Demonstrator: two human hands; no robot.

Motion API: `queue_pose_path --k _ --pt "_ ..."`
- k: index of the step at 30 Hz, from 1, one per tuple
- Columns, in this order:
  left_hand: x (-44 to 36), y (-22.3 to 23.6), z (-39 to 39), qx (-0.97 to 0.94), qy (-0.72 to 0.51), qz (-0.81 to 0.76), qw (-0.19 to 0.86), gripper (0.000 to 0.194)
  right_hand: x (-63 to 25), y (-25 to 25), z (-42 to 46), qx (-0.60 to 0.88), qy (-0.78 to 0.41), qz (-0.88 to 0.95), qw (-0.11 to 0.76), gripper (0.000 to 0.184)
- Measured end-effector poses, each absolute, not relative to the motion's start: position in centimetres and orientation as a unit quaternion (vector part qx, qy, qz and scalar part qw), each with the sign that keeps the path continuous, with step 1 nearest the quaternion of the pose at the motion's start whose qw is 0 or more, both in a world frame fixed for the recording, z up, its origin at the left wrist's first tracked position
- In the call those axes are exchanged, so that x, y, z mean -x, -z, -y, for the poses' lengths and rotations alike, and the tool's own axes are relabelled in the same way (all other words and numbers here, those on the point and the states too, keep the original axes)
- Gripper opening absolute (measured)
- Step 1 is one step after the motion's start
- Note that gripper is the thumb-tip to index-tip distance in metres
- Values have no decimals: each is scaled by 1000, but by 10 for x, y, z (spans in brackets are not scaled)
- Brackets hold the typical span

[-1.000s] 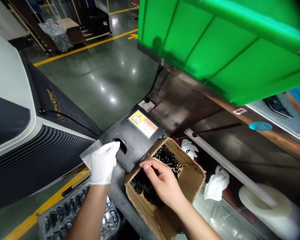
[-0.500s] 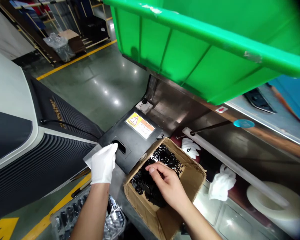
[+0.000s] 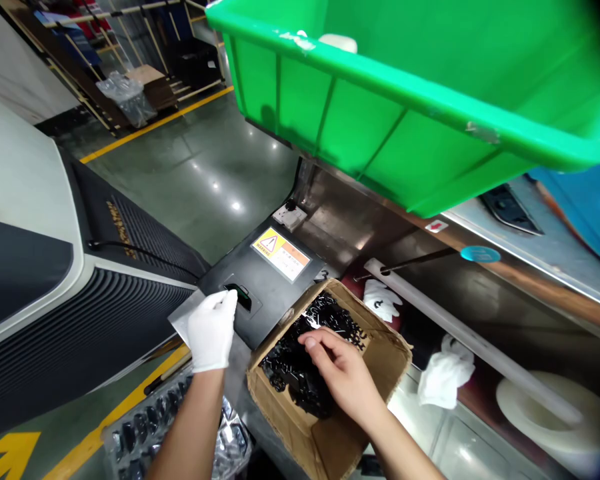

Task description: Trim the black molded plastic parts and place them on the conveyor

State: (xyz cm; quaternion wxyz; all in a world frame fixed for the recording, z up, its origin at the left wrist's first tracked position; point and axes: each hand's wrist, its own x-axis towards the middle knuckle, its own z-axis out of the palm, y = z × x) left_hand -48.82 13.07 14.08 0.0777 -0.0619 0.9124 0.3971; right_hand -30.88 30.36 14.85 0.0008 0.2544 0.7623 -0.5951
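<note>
Beside the slot (image 3: 240,299), long axis slanting down-right, my left hand (image 3: 212,332) pinches closed; over black parts (image 3: 293,363), my right hand (image 3: 344,372) likewise; contents indiscernible.

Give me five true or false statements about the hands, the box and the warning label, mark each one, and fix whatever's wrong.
1. The left hand is gloved in white. True.
2. The right hand is gloved too. False: it is bare.
3. The box holds small black parts. True.
4. The warning label is on the box. False: it is on the black panel.
5. The left hand is beside the slot in the panel. True.
</note>
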Motion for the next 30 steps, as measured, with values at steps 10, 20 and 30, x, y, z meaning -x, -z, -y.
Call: queue_pose_path --k 10,20,30 --pt "486 -134 -114 36 -371 -927 -48 30 303 -155 -304 -259 592 -763 3 31" --pt "489 -128 -102 -214 -318 -915 -123 22 342 -184 -317 -176 498 -848 -49 13" --pt "476 -105 -103 -202 -312 -925 -75 36 405 -182 -321 -81 395 -912 -77 18"
